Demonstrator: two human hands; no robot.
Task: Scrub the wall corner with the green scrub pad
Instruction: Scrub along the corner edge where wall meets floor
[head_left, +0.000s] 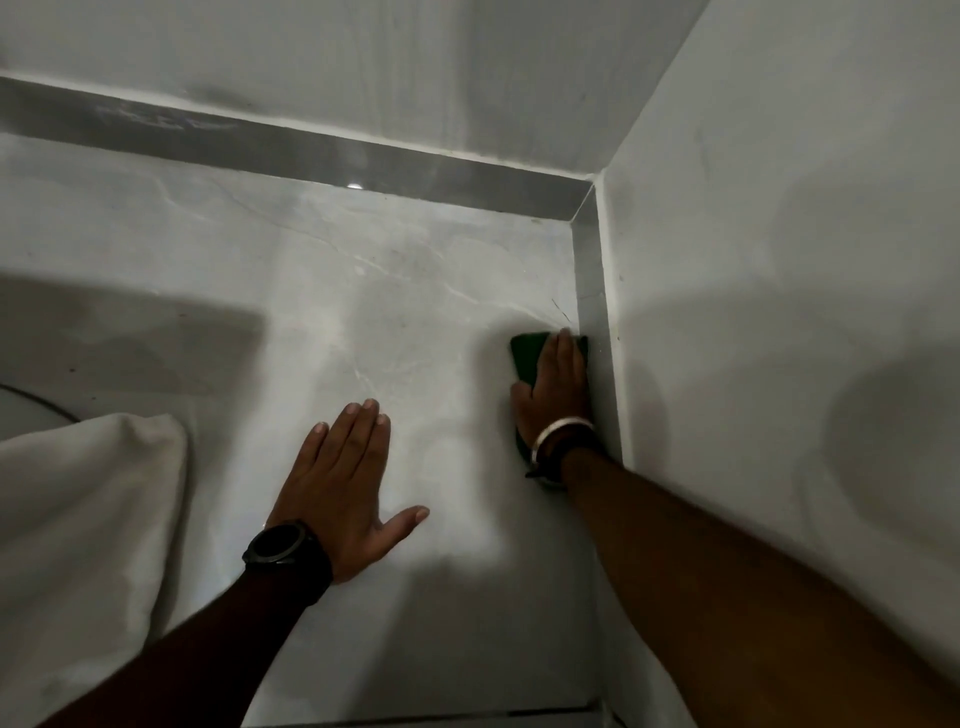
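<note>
Green scrub pad (524, 358) flat under right hand (553, 397) — fingers pressed together — beside skirting (589, 291).

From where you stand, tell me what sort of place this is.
Probably an indoor room corner at floor level: a marble-look tiled floor, a grey skirting along plain walls, and the right hand pressing the pad there.

The green scrub pad (524, 358) is seen as a dark green, flat, roughly rectangular piece, laid flat on the pale grey marbled floor tile (363, 291) and pressed against the grey skirting strip (589, 270) at the foot of the right-hand wall. Most of it is covered from above, so only its far end and left edge are shown. The wall corner (592, 182), where two pale walls are joined, is found further along the skirting.
</note>
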